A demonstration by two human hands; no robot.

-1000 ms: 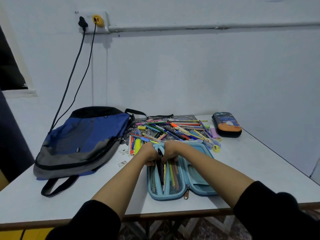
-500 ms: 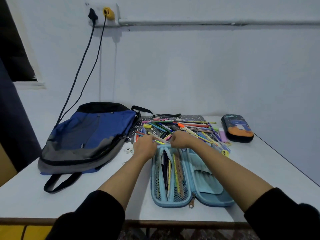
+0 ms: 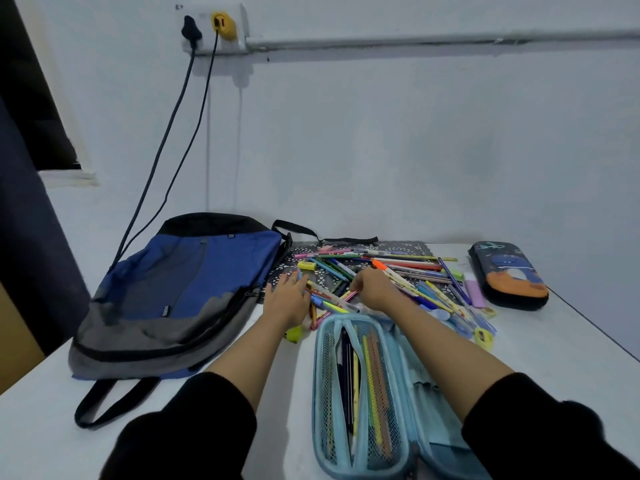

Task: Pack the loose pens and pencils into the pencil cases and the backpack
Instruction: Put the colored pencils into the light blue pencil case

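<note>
A pile of loose pens and pencils (image 3: 412, 271) lies on a dark patterned mat at the back of the white table. My left hand (image 3: 287, 301) rests flat on the pile's left edge with its fingers stretched out. My right hand (image 3: 372, 289) is in the middle of the pile, its fingers curled down on a pen. Just in front of both hands an open light-blue pencil case (image 3: 317, 375) holds several pens behind its mesh pocket. A shut dark pencil case (image 3: 509, 275) sits at the far right. The blue and grey backpack (image 3: 194, 282) lies flat on the left.
Two black cables (image 3: 162, 140) hang from a wall socket down behind the backpack. A yellow sharpener (image 3: 483, 337) and a purple eraser (image 3: 474, 294) lie at the pile's right edge. A yellow-green item (image 3: 294, 334) sits under my left wrist. The wall is close behind.
Both hands have left the top end of the light-blue case and moved forward onto the pen pile. The case now lies spread open, and the view has shifted.
</note>
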